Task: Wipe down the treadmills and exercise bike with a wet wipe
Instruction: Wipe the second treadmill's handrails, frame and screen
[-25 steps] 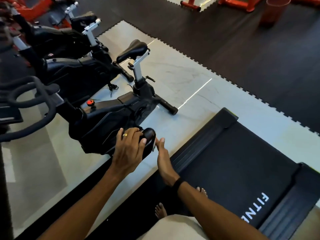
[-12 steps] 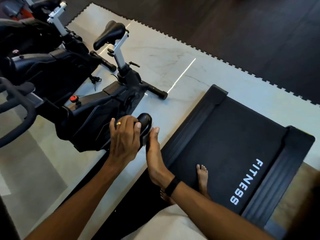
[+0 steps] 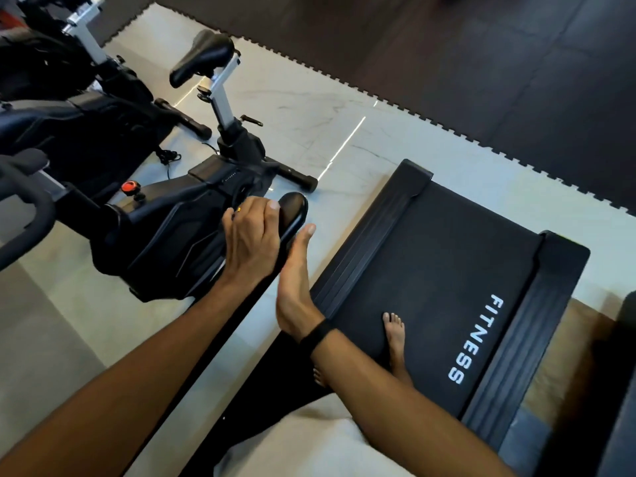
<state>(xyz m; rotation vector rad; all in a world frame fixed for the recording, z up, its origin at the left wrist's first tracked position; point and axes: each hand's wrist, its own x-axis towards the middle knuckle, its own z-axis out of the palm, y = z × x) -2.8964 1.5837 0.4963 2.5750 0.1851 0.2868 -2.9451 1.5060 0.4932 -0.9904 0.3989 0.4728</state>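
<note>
Your left fingers (image 3: 270, 210) lie flat and close together over the top of the glossy black rounded handrail end (image 3: 296, 210) of the treadmill, pressing down on it rather than wrapping round it. Your right fingers (image 3: 306, 235) are straight and closed up, set edge-on against the right side of that handrail end. A second ago they stood just clear of it; now they touch it, so the rail sits between your two hands.

No wet wipe shows anywhere. It may be under your left hand (image 3: 253, 242), but that cannot be told from here.

Your left hand has kept its place on the rail while your view has dropped. Right of the rail there is more of the black treadmill belt with the white word FITNESS (image 3: 437, 263), with your bare foot (image 3: 394, 333) on it. Left of the rail, just beside it, stands the black exercise bike (image 3: 165, 232), and beyond the rail rises its black padded saddle (image 3: 203, 60).

The work seems to be holding on this one rail end. The belt, the side rails and the bike probably remain to be wiped.
</note>
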